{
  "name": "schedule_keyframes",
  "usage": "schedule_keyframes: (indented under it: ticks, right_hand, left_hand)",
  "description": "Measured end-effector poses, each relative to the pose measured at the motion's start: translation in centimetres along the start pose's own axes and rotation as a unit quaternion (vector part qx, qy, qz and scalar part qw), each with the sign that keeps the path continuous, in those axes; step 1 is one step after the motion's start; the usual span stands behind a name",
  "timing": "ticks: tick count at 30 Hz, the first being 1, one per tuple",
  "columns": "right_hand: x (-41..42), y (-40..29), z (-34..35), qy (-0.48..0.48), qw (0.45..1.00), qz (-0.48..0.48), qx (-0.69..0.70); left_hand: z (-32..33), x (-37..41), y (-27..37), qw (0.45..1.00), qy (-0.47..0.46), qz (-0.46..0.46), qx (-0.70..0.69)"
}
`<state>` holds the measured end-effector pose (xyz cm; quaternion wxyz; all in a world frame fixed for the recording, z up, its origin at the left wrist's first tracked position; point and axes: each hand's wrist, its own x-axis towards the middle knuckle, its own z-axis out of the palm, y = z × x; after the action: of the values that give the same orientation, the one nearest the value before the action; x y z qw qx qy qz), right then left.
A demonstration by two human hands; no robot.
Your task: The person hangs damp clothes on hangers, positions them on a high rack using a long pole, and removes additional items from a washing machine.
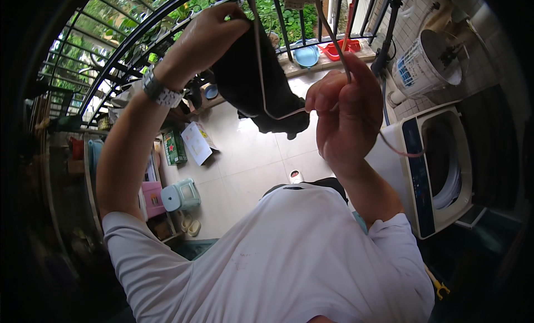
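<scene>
Raised at the upper left, my left hand [208,39] pinches the top edge of a black cloth garment [254,72], which hangs down over the tiled floor. A metal watch is on that wrist. Level with the garment's lower end, my right hand [346,110] grips a thin pale wire clothes hanger [261,68], its fingers closed around the wire. One side of the hanger passes in front of the black cloth; another part curves out to the right below my hand. Whether the cloth is hooked on the wire cannot be told.
A top-loading washing machine [411,177] with its lid up stands at right, below a white bucket [417,68]. Black railings [281,24] run across the top, near a blue basin [306,55] and red dustpan [340,49]. A light-blue stool [180,195] and green box [174,147] stand left.
</scene>
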<state>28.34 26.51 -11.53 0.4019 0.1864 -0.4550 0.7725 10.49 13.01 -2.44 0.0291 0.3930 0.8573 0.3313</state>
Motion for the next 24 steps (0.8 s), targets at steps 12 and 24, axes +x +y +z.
schedule_keyframes:
  ticks: [12,24]
  right_hand:
    - [-1.3,2.9,0.9,-0.018,0.982,-0.105,-0.155]
    - [-5.5,3.2,-4.9,-0.108,0.908,0.044,-0.402]
  left_hand:
    - [-3.2,0.7,2.5,0.982,-0.108,-0.082,-0.132]
    - [-7.2,0.6,4.0,0.988,-0.096,-0.090,-0.081]
